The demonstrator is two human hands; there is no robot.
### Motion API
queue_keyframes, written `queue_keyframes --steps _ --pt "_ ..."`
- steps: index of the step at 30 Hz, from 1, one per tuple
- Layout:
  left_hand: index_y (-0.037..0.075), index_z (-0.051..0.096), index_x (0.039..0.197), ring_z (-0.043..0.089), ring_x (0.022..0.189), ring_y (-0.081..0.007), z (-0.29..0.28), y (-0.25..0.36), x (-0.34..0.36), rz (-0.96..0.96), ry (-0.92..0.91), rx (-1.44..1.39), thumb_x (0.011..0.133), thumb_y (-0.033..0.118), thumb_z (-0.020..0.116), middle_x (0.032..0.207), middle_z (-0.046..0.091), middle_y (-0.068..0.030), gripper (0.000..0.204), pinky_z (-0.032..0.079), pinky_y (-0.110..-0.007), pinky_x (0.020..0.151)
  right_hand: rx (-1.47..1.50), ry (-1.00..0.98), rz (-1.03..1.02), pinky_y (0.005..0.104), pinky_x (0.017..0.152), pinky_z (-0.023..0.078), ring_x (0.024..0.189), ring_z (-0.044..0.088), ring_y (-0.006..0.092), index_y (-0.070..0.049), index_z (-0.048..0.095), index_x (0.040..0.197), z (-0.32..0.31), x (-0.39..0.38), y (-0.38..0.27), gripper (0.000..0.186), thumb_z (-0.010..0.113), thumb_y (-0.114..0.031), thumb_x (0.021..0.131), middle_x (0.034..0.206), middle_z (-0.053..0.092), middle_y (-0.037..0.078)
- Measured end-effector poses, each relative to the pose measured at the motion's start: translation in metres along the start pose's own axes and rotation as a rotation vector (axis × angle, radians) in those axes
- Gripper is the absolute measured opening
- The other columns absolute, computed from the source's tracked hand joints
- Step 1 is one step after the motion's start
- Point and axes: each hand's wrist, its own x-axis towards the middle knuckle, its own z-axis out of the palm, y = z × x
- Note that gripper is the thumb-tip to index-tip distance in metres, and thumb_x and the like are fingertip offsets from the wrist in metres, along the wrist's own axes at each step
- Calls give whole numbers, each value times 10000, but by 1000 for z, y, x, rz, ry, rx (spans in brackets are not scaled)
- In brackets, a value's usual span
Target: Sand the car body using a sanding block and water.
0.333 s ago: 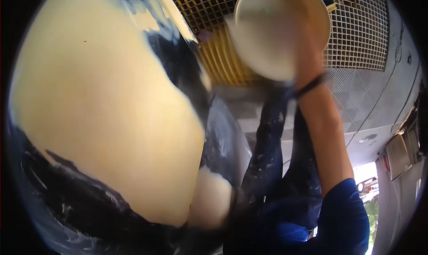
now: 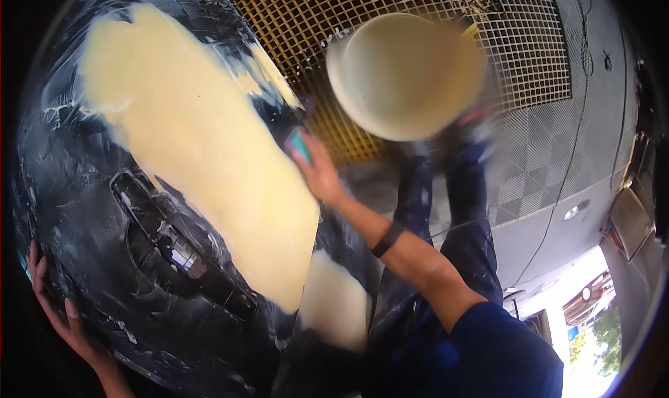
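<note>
A dark car door panel [image 2: 77, 161], smeared with pale dust, carries a long patch of cream-coloured body filler [image 2: 202, 133]. My right hand [image 2: 319, 169] is closed round a small teal pad [image 2: 299, 146], resting against the panel by the patch's right edge. At the far left, my left hand [image 2: 59, 314] lies along the panel's outer edge with its fingers stretched and apart. A sliver of teal shows beside its fingertips; what it is, I cannot make out. A recessed door handle [image 2: 185, 255] sits below the filler patch.
A round whitish bucket [image 2: 404, 77], blurred, stands on the yellow and grey floor grating [image 2: 526, 57]. My legs [image 2: 468, 210] stand beside it. A second filler patch [image 2: 334, 300] lies lower on the bodywork. A cable [image 2: 573, 154] runs along the floor at the right.
My right hand has moved from the bucket leftward and down to the panel's edge. My left hand has come into sight at the left. The view has shifted, showing more of the door.
</note>
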Motion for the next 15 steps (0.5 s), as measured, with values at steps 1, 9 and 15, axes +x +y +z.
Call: queue_keyframes --steps 1,9,15 --pt "5 508 1376 280 1488 -341 -11 -1 -6 -11 1 30 951 449 517 1554 411 -184 615 145 -499 1224 49 -31 -1 432 1034 431 1184 541 367 -7 497 1431 -4 -21 -42 592 653 -320 953 1302 545 218" --pt "24 507 1354 220 1509 -390 -10 5 -8 49 -24 80 925 457 559 1534 437 -189 612 108 -539 1224 -13 -87 -139 462 1023 430 1166 534 387 -39 482 1455 -5 -26 -62 603 644 -330 953 1295 541 203" --pt "15 511 1342 216 1511 -387 -5 4 -4 58 -28 37 915 433 561 1531 438 -194 600 101 -535 1224 36 -35 -151 433 1016 423 1174 510 371 -38 477 1457 23 24 -45 590 623 -332 966 1293 538 196"
